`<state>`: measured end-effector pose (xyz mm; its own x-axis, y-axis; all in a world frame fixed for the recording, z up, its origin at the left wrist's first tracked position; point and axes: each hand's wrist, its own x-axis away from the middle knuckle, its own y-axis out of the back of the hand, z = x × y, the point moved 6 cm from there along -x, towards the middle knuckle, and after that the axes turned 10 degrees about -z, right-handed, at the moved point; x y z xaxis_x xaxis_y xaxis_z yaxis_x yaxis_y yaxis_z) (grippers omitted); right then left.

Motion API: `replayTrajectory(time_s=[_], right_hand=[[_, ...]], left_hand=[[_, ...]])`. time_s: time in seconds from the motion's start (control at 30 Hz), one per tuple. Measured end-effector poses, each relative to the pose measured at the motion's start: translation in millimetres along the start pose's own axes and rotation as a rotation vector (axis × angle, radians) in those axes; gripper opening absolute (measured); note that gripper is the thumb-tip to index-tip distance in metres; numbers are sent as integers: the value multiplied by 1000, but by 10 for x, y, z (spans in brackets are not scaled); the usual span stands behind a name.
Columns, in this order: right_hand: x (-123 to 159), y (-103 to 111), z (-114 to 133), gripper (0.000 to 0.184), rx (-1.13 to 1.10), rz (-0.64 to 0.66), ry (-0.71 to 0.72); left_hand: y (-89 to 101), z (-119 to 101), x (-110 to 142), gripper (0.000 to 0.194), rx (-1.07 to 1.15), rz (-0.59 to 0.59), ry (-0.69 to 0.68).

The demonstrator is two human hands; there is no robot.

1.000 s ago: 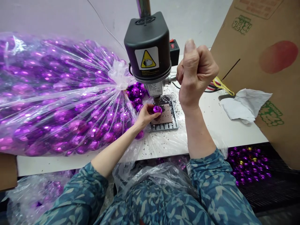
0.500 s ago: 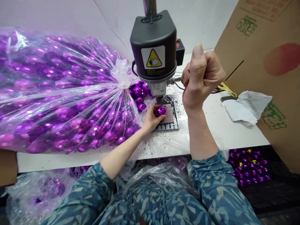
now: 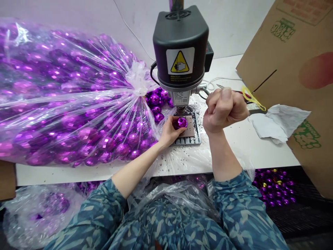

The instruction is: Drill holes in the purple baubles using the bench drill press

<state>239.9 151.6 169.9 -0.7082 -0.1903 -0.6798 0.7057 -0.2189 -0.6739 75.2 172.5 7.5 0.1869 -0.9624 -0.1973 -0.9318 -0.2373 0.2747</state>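
My left hand (image 3: pixel 170 132) is closed round a shiny purple bauble (image 3: pixel 181 122), thumb in front and fingers behind. The bauble rests on a beige square pad (image 3: pixel 190 131) on the slotted metal base (image 3: pixel 196 139) of a small bench drill press (image 3: pixel 180 45). Right above the bauble is the machine's chuck (image 3: pixel 180 110). My right hand (image 3: pixel 225 109) makes a fist round the drill press's lever (image 3: pixel 203 91), to the right of the motor housing; the fingers hide the lever's end.
A big tied clear bag (image 3: pixel 78 104) of purple baubles fills the left, with loose baubles (image 3: pixel 155 100) beside its knot. On the right are yellow-handled scissors (image 3: pixel 256 100), crumpled white paper (image 3: pixel 278 121) and a cardboard box (image 3: pixel 286 69). Below the white table sits a crate of baubles (image 3: pixel 275 187).
My right fist has come down with the lever, uncovering more of the scissors behind it. My left hand keeps the bauble on the pad. The view has shifted slightly.
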Motion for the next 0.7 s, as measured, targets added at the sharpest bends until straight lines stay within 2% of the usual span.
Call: replayTrajectory(time_s=[0.13, 0.23, 0.33, 0.43, 0.5, 0.57, 0.63, 0.7], right_hand=[[104, 139, -57, 60, 22, 7, 30], [100, 154, -24, 62, 52, 20, 36], [-64, -13, 32, 60, 138, 30, -15], [-296, -305, -10, 63, 294, 106, -129], [-413, -458, -41, 67, 285, 138, -146], [-468, -524, -76, 68, 246, 133, -151], [-472, -526, -93, 65, 213, 112, -145], [-452, -508, -91, 63, 204, 102, -133]], left_hand=[[10, -35, 7, 48, -3, -7, -2], [8, -40, 14, 47, -8, -6, -13], [-7, -13, 2, 48, 12, 6, -8], [18, -30, -13, 48, 6, -5, -8], [86, -107, 26, 46, -21, -30, -33], [177, -226, 160, 41, -65, -22, -85], [232, -366, 424, 33, -139, 102, -191], [219, -459, 825, 30, -298, 375, -330]])
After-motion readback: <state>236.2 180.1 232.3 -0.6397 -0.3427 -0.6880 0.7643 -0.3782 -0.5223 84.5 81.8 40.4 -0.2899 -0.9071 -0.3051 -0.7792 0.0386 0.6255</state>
